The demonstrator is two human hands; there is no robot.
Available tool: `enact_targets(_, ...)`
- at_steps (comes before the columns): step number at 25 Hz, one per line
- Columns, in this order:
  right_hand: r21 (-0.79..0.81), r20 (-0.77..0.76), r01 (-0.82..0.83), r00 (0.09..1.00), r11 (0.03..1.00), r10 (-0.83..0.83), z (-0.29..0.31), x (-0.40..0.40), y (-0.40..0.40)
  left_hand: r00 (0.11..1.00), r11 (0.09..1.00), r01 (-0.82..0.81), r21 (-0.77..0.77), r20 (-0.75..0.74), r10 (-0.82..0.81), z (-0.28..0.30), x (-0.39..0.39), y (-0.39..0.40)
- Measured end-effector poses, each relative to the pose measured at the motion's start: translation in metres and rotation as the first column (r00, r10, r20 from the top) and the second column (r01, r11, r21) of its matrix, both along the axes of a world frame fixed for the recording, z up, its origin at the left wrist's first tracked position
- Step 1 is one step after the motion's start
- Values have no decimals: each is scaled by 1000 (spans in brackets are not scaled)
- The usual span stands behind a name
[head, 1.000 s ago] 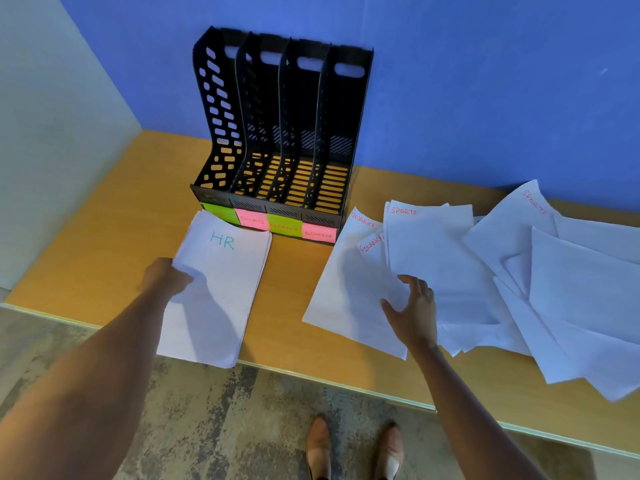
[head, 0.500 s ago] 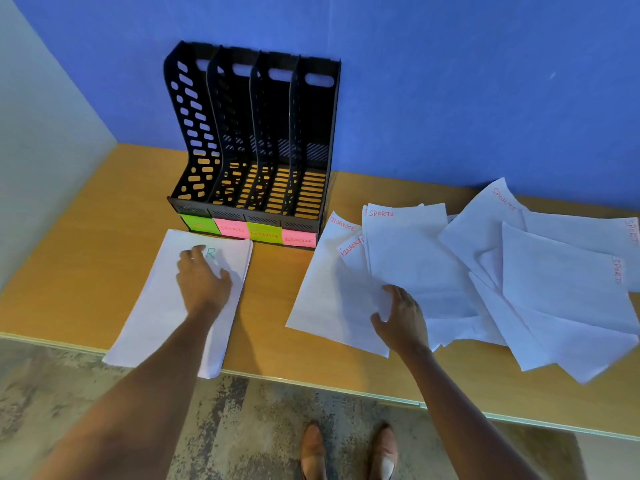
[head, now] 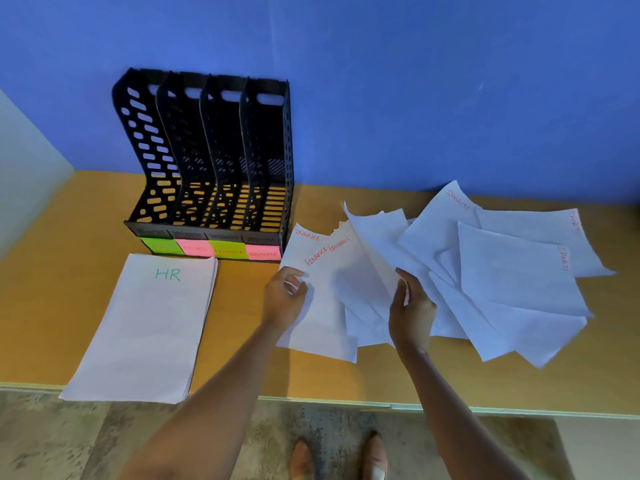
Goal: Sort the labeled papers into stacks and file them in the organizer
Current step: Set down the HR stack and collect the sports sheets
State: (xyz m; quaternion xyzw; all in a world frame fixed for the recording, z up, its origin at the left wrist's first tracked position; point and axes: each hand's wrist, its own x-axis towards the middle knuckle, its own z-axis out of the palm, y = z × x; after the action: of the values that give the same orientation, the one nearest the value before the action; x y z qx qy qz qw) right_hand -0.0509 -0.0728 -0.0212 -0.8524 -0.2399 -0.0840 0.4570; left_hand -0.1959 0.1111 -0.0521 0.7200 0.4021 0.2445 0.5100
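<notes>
- Papers marked FINANCE (head: pixel 320 271) lie on the wooden desk (head: pixel 69 258) just to the right of the black organizer (head: pixel 211 161), three red labels showing, the sheets overlapping at slightly different angles
- my left hand (head: pixel 283 299) sits on the left edge of those sheets, in front of the organizer's right end, thumb and fingers curled round the edge of the nearest FINANCE sheet
- my right hand (head: pixel 410 311) is further right of the organizer, fingers closed on a lifted sheet (head: pixel 372 251) that stands tilted up off the pile; I cannot read its label from this side
- SPORTS papers (head: pixel 512 268) fan out loosely well to the right of the organizer, several sheets lapping over each other, red labels visible at the corners of three of them
- HR stack (head: pixel 145 327) lies squared up directly in front of the organizer's left half, green HR lettering on top, its near end overhanging the desk edge
- the organizer stands against the blue wall (head: pixel 415 81), four upright slots with nothing in them, and sticky labels (head: pixel 211 249) along its front: green, pink, green, pink; the third reads FINANCE, the others are too blurred for me to be sure
</notes>
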Motion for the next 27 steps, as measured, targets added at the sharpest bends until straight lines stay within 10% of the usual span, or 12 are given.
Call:
enact_targets(11, 67, -396, -256, 880, 964, 261, -29, -45, -13, 997, 790, -75, -608, -24, 76, 0, 39, -34)
enact_targets(24, 248, -658, -524, 526, 815, 538, -47, -61, -28, 970, 801, -226, -554, -207, 131, -23, 40, -47)
enact_targets(27, 141, -613, -584, 583, 799, 534, -46, -52, -26, 965, 854, -212, -474, -238, 107, -27, 40, -44)
